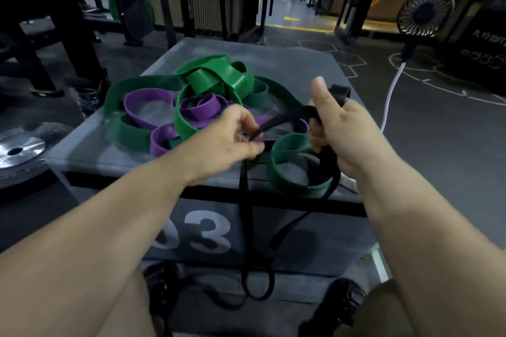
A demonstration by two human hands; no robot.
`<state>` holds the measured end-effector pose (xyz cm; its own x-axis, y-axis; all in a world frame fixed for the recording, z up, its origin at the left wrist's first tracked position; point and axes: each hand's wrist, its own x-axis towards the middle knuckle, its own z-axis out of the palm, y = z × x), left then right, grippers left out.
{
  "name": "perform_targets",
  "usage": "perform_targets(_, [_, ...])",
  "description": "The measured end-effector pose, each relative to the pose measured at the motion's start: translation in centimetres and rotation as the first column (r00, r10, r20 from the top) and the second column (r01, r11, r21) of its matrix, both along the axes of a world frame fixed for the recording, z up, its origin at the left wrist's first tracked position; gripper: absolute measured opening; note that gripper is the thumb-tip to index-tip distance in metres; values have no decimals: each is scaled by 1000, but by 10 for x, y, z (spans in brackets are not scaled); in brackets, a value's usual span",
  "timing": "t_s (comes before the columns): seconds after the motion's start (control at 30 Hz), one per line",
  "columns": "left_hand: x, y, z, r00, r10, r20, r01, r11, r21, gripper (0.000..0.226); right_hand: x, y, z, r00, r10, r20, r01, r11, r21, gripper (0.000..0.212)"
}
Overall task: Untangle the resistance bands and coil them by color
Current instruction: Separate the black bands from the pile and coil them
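A tangle of green bands (216,76) and purple bands (147,107) lies on top of a grey padded box (287,63). A black band (243,227) runs between my two hands and hangs in a long loop down the box's front. My left hand (232,139) pinches the black band near the pile's front. My right hand (342,128) grips several turns of the same black band, thumb up, above a green loop (276,172) at the box's near right corner.
The box front bears the number 03 (208,232). A metal weight plate (19,150) lies on the floor to the left. A small fan (424,12) with a white cable (391,90) stands at the right. Dark gym racks (82,22) fill the back left.
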<state>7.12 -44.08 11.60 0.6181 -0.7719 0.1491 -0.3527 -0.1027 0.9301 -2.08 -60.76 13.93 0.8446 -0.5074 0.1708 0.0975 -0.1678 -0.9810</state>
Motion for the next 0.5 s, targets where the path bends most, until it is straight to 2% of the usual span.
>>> perform_targets(0.07, [6,4,9,998,23,-56,-33,985,-169,20,-4,-8,-2,986,166,-32,-167,986,-31,49])
perform_targets(0.13, [9,10,17,990,-20,-142,-22,957,-288,11,-9,-13,-6,929,355,-103,-364,927,-90,38])
perform_targets(0.17, [10,12,20,983,-54,-173,-1,953,-302,11,-11,-13,-8,888,442,-127,-452,889,-70,37])
perform_targets(0.27, [15,16,18,968,-155,-199,109,969,-223,12,-15,-9,-13,773,622,-129,-613,783,104,71])
perform_targets(0.3, [16,17,17,959,-178,-221,128,966,-224,11,-16,-6,-14,743,657,-126,-641,754,143,74])
perform_targets(0.4, [18,19,19,933,-205,-297,103,939,-327,25,-18,-1,-16,634,752,-180,-732,659,176,78])
perform_targets(0.5, [18,17,20,913,-270,-306,146,917,-372,28,-18,5,-19,516,846,-131,-808,532,254,66])
